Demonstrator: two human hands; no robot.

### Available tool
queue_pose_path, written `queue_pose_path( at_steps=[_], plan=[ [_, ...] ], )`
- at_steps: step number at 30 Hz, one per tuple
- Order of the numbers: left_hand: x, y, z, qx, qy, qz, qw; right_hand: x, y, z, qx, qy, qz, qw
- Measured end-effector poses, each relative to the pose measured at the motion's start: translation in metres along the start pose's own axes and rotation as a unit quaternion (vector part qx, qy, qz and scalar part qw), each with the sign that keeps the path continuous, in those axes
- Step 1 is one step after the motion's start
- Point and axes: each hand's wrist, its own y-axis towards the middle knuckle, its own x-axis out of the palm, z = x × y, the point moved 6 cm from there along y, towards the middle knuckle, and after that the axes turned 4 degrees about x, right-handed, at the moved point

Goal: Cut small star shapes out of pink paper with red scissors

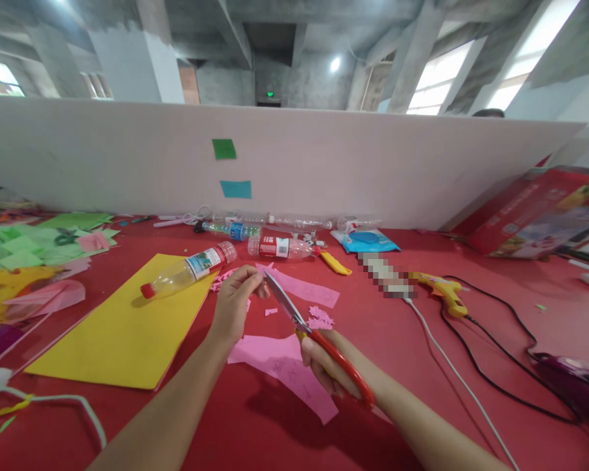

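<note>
Above the pink paper sheet (275,356) on the red worktop (387,340), the right hand (351,350) wraps its grip round the scissors (287,306), apparently to aim the blades at the left hand's (234,297) closed pinch, whose contents I cannot make out.

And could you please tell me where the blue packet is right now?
In the head view, the blue packet lies right of centre, near the white partition, just beyond the small curved yellow piece.
</note>
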Motion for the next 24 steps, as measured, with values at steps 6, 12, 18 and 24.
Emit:
queue_pose_path(
  at_steps=[6,12,18,24],
  plan=[
    [0.0005,-0.0014,0.0019,-0.001,0.010,-0.008,1.000,-0.0004,0.0013,-0.0004,-0.015,-0.010,-0.004,1.000],
    [0.0008,-0.0021,0.0032,0.004,0.029,0.002,1.000,-0.0009,0.0007,-0.0014,-0.022,-0.012,0.006,1.000],
    [0.0015,-0.0025,0.0019,-0.002,0.028,0.001,1.000,-0.0006,-0.0007,-0.0023,-0.008,-0.017,0.015,1.000],
    [0.0007,-0.0023,0.0036,-0.002,0.042,-0.001,0.999,-0.0011,-0.0018,-0.0011,0.019,-0.014,0.027,0.999]
  ],
)
